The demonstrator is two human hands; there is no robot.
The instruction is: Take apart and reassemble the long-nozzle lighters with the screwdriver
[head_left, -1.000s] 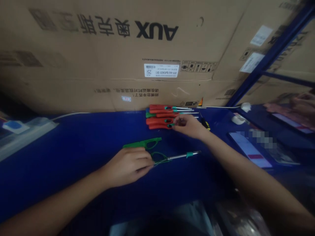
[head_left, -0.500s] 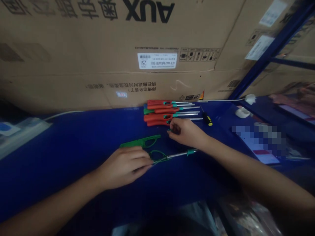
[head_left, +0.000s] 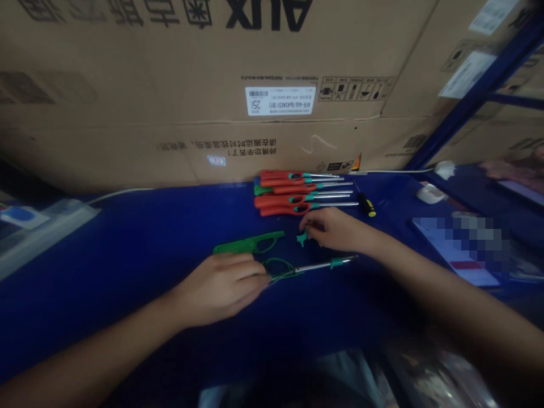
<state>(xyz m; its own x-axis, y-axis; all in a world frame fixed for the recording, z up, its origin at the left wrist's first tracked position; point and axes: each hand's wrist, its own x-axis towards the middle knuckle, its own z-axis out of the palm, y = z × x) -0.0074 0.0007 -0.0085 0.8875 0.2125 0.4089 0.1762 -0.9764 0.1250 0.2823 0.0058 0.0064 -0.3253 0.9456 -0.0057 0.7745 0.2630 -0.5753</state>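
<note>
My left hand (head_left: 229, 283) is closed on the near part of an opened green long-nosed lighter (head_left: 278, 266); its handle is mostly hidden under my fingers. A metal tube with a teal collar (head_left: 337, 262) runs from it to the right. Just beyond that hand lies a loose green handle shell (head_left: 242, 245) with a looped trigger guard. Between the fingertips of my right hand (head_left: 329, 228) is a small teal plastic piece, trigger-like in shape (head_left: 302, 238), held above the blue surface. Several red long-nosed lighters (head_left: 280, 202) lie stacked beyond my right hand, with a green part among them.
A black and yellow screwdriver (head_left: 366, 204) lies right of the stack. A large cardboard box (head_left: 170, 102) stands behind the blue surface (head_left: 170, 221). Clear plastic packaging (head_left: 55, 226) is at left. At right are a white earphone case (head_left: 430, 194), a phone-like slab (head_left: 454, 255) and a blue post (head_left: 459, 96).
My right hand has drawn slightly back from the red lighters, and the teal piece in its fingers now shows clearly. My left hand keeps its hold. The whole view has shifted a little.
</note>
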